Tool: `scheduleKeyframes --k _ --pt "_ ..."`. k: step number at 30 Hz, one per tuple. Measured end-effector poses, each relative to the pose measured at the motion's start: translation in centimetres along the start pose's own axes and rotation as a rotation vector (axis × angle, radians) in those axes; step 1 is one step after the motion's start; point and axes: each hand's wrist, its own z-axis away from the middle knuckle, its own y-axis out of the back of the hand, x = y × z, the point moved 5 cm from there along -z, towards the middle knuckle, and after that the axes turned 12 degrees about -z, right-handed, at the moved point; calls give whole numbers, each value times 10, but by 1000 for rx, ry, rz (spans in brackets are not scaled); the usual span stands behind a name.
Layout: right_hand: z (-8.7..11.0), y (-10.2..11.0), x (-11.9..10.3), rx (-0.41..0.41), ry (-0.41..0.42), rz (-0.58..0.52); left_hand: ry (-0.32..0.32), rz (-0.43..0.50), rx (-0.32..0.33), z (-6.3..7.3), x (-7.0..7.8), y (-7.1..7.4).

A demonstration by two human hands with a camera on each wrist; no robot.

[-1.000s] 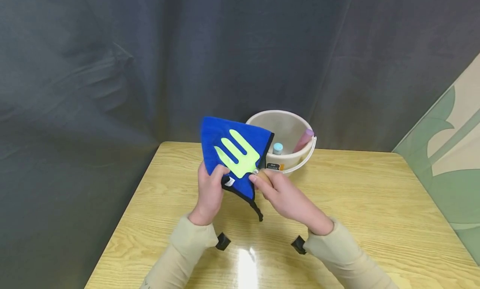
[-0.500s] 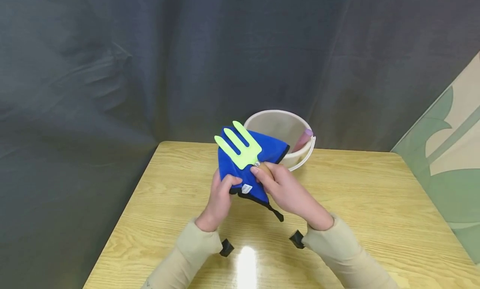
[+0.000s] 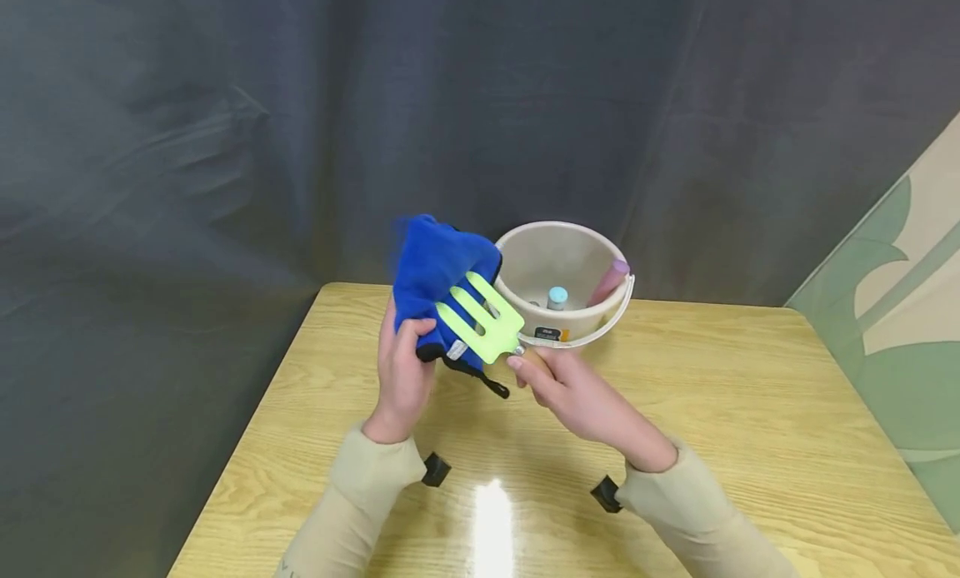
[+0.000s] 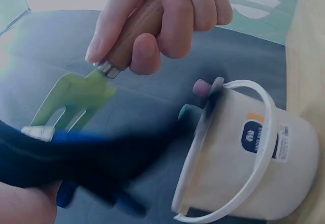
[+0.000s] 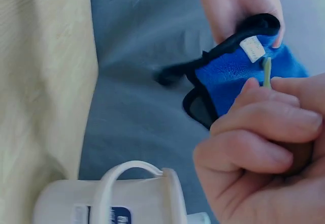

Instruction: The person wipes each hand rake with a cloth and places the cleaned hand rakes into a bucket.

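A lime-green hand fork (image 3: 491, 324) with three tines and a wooden handle (image 4: 134, 31) is gripped by my right hand (image 3: 577, 395). Its tines point up and left over a blue cloth (image 3: 442, 266) edged in black. My left hand (image 3: 405, 370) pinches that cloth near its white tag (image 5: 252, 49), the thumb on top and the other fingers mostly hidden behind. Part of the cloth stands up behind the tines; a dark loop dangles from its lower edge. In the left wrist view the cloth is blurred.
Behind the hands stands a cream bucket (image 3: 570, 324) with its white handle lowered to the front. Inside it are a light-blue-capped item (image 3: 557, 296) and a purple-pink item (image 3: 609, 280). The wooden table (image 3: 750, 411) meets a dark curtain (image 3: 487, 103) at the back.
The cloth went right and then back left with my left hand, and is now more bunched. The fork stays in my right hand, its tines now lower than half a second ago.
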Motion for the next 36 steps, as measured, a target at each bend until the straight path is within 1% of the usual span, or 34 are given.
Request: scheduleKeyframes --k 6,8,10,12,13,18,19,21,23,25,27,29,31,32,34,36 --pt "-2 -1 1 24 25 5 50 32 18 5 -7 -7" --pt "-4 0 -2 36 21 13 46 11 11 7 -7 -11" --pt "-5 0 -5 48 20 13 40 -17 -14 9 -7 -15" --pt "-7 2 -10 65 25 11 42 -63 -44 11 -8 -20" --pt "-8 3 -12 73 32 10 40 -105 -71 13 -9 -23" --pt "-12 8 -19 105 40 -8 30 -283 -240 24 -19 -37" --pt "-12 10 -20 108 34 -12 24 -304 -270 26 -21 -39" --pt "-12 11 -20 109 19 -22 30 -314 -312 29 -25 -42" --pt "-12 12 -19 113 7 -19 40 -317 -325 29 -26 -44" --pt "-13 12 -18 114 1 -8 51 -320 -302 28 -26 -42" --pt "-14 11 -16 107 -3 3 52 -331 -264 26 -23 -39" --pt "-15 9 -14 95 -3 9 48 -350 -200 23 -20 -34" --pt "-15 6 -13 80 -9 8 51 -346 -142 19 -17 -29" --pt "-14 5 -12 72 -12 3 55 -337 -114 18 -16 -26" --pt "-14 3 -11 57 -18 -4 72 -287 -62 15 -13 -21" --pt "-12 1 -9 44 -26 -7 77 -217 -17 11 -11 -15"
